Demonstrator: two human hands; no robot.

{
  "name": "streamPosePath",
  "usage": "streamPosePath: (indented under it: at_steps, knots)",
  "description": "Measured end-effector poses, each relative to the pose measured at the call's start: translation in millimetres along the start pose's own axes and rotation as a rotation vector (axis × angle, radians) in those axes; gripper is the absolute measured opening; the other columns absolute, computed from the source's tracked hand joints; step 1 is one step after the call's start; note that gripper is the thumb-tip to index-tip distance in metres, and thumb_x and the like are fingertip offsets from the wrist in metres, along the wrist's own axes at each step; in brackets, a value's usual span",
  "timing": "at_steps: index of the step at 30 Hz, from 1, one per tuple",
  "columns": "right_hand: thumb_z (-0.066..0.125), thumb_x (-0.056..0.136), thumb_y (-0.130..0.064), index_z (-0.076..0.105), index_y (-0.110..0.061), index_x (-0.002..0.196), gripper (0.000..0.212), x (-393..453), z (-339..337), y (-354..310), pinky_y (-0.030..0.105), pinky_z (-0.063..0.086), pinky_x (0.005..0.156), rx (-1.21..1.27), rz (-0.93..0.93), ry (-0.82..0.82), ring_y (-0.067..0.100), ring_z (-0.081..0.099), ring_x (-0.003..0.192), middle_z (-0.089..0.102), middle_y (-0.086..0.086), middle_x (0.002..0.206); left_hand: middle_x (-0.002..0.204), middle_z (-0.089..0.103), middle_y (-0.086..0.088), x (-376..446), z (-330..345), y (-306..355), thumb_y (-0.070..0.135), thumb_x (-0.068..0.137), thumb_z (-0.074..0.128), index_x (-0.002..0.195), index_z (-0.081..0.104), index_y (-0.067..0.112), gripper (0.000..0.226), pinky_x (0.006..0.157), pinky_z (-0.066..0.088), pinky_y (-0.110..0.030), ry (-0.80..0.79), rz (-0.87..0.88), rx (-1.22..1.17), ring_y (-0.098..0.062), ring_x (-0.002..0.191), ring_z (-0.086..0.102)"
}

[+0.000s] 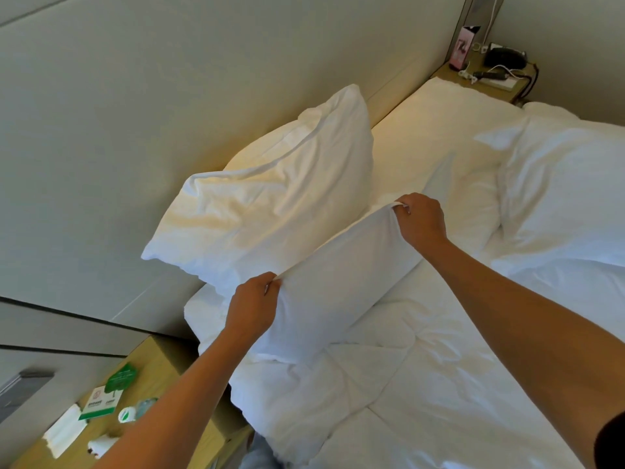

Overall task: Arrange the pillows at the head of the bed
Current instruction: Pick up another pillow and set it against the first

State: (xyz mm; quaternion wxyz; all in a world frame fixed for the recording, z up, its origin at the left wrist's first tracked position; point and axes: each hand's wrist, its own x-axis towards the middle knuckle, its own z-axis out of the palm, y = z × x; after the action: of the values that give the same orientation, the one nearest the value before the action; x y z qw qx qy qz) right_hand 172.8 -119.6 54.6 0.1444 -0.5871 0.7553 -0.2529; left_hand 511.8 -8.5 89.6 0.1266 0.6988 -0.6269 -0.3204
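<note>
Pillow [334, 282] — both hands' grip pinching its corners

bare forearms, a dark short sleeve [610, 441] at right shoulder

We see soft, warm light glowing along the headboard [169, 96]; white bedding [439, 384] nearly overexposed, edges bent by wide-angle distortion.

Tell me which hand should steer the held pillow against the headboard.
Probably the left hand: it pinches the held pillow at the end nearer the headboard, beside the propped pillow.
</note>
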Motion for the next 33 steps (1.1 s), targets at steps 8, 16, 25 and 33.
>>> streamPosePath:
  at_steps: [8,16,25,33]
  knots:
    - [0.054,0.105,-0.02,0.074,-0.004,0.117,0.028,41,43,-28,0.039,0.053,0.091,0.018,0.016,-0.063,0.036,0.068,0.113,0.072,0.014,0.124,0.061,0.055,0.0,51,-12,-21,0.024,0.106,0.046,0.075,0.058,0.019,0.034,0.057,0.042,-0.031,0.066,-0.111,-0.031,-0.022,0.06,0.055]
    - [0.067,0.098,-0.038,0.02,-0.023,0.167,0.085,-9,105,-28,0.046,0.047,0.11,0.067,0.141,-0.147,0.034,0.036,0.152,0.009,0.009,0.175,0.093,0.07,-0.001,75,-2,-32,0.028,0.104,0.054,0.116,0.065,0.017,0.02,0.066,0.046,-0.028,0.093,-0.104,-0.092,-0.022,0.082,0.065]
    - [0.085,0.081,-0.053,0.01,-0.041,0.166,0.114,-118,159,-18,0.058,0.062,0.09,0.932,1.018,-0.341,0.037,0.049,0.141,0.035,0.001,0.164,0.169,0.021,-0.003,57,31,-27,0.042,0.101,0.056,0.156,0.035,0.024,0.062,0.117,0.036,-0.041,-0.007,0.229,0.176,-0.022,0.157,0.014]
    - [0.078,0.089,-0.053,-0.003,-0.043,0.166,0.112,-103,180,-42,0.063,0.059,0.094,1.107,1.049,-0.391,0.045,0.048,0.14,0.031,0.006,0.169,0.173,0.0,-0.001,49,45,-56,0.05,0.103,0.046,0.16,0.029,0.031,0.063,0.128,0.018,-0.043,-0.168,0.396,0.441,-0.02,0.159,-0.007]
